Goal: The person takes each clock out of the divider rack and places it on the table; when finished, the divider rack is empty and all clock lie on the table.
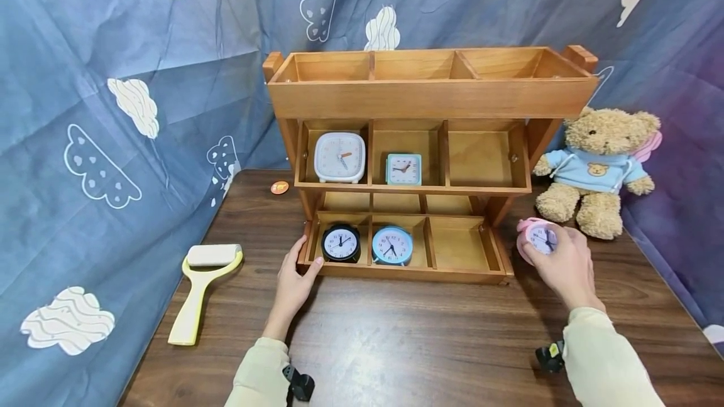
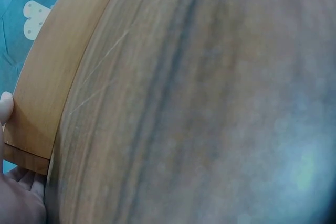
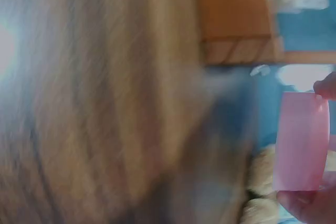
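My right hand holds a small pink alarm clock, right of the wooden shelf. In the right wrist view, thumb and fingers pinch the clock's pink casing from both sides. At the shelf's lower left corner my left hand grips the wood, thumb over the front and fingers along the side. The bottom tier holds a black round clock on the left and a blue round clock in the middle. One tier up are a white square clock and a small turquoise square clock.
A teddy bear in a blue hoodie sits right of the shelf, close behind the pink clock. On the left lies a yellow-handled lint roller. An orange round sticker is on the dark wooden table. Blue cloud-print fabric hangs behind.
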Tool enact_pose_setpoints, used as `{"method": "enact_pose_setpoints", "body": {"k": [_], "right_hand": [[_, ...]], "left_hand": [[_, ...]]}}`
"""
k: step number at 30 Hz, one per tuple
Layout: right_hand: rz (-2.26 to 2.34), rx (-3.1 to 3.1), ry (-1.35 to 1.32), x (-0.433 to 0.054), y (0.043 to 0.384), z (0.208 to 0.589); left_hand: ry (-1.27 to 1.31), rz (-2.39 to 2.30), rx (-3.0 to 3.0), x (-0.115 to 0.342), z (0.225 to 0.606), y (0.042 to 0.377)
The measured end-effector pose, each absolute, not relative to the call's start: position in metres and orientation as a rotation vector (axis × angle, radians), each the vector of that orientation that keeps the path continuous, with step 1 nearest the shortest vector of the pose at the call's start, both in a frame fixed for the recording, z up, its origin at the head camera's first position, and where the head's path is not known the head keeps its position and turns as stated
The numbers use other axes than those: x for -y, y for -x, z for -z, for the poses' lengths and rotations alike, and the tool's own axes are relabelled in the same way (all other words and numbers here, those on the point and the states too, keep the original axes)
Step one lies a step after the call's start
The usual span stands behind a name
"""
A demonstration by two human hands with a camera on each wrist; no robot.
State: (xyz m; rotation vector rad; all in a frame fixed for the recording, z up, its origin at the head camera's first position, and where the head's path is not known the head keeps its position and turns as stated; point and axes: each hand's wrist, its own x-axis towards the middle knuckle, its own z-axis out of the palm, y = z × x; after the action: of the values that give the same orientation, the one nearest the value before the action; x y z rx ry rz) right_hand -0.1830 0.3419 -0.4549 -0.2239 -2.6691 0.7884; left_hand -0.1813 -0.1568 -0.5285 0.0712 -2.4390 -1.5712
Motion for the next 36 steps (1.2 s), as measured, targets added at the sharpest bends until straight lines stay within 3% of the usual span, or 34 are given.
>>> {"method": "enact_pose_setpoints", "body": {"k": [15,25,30,36], "right_hand": [[-0.754,2.810,0.045,-0.354,0.211,0.486],[-0.802,2.871,0.194,-0.346,0.205,0.483],[-0.866,2.616,0.274,-0.318,0.195,0.467],[-0.919,2.306,-0.062,-0.257,0.194,0.454]], "left_hand": [[-0.082,1.579,2.450,0.155,0.531,0.183],[-0.068,1.564,2.441,0.157,0.531,0.181],[-0.061,1.590,2.441,0.157,0.530,0.180],[-0.067,1.587,2.441,0.157,0.530,0.180]]}}
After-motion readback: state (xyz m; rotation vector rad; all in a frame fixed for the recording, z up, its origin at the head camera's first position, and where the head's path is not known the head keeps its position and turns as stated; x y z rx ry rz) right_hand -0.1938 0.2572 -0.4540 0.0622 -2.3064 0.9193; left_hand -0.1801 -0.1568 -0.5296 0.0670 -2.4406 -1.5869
